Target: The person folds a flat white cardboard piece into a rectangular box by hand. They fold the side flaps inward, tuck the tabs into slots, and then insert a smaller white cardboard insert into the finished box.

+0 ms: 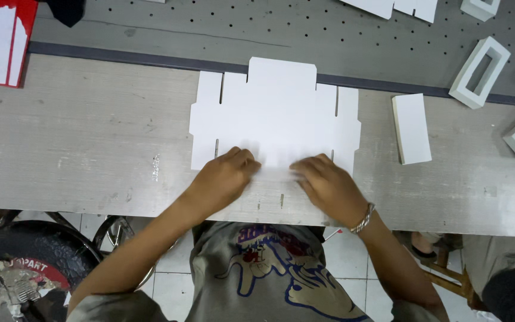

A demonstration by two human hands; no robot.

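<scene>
Under both hands: pale wood-grain workbench (78,137), running well past either wrist.
Item 1. Flat white die-cut carton blank (275,113), slotted and tabbed, lying unfolded on the bench; its near edge sits beneath the fingers, its top tab reaches the dark strip beyond.
Item 2. Grey perforated board (210,27), beyond the blank, far from the hands.
Item 3. Folded white box sleeves (479,73), well off past the right hand.
Item 4. Small stack of white card (411,128), just right of the blank.
Item 5. Left hand (222,179), curled, fingertips pressing the blank's near flap.
Item 6. Right hand (329,185), likewise curled and pressing; metal bracelet (363,219) at the wrist.
Step judged: creasing the near flap. Next likely needs a firm, even fold along the score line.
</scene>
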